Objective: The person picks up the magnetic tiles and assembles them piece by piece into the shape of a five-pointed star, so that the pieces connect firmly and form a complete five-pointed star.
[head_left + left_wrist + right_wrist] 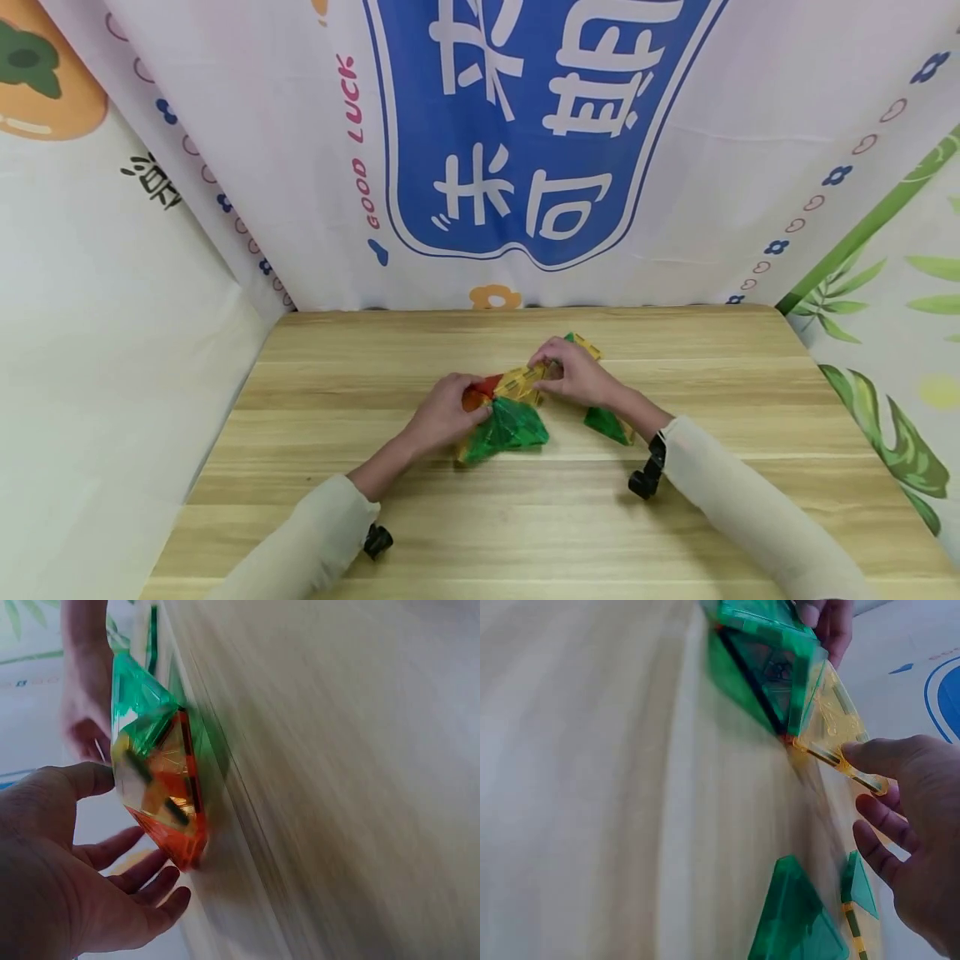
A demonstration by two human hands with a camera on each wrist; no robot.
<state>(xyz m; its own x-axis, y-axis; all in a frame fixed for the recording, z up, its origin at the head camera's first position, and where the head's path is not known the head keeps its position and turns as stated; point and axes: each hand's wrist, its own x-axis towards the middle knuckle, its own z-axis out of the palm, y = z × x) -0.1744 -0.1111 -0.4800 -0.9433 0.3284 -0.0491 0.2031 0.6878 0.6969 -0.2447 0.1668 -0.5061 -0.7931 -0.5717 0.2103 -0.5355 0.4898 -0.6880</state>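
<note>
Translucent magnetic tiles joined into a raised shape stand mid-table, with green tiles (517, 427) in front and a red tile (487, 385) behind. My left hand (448, 410) grips the shape's left side, thumb near and fingers on the far side. Orange tiles (174, 776) face that palm in the left wrist view. On the shape's right, my right hand (579, 377) pinches a yellow tile (832, 720) by its edge, thumb on top. This yellow tile touches the green ones. Its underside is hidden.
A green triangular tile (604, 424) with a yellow edge lies beneath my right wrist. Beyond the right hand is a yellow and green piece (588, 345). The wooden table (360, 350) ends at a printed cloth (315, 208) at the back.
</note>
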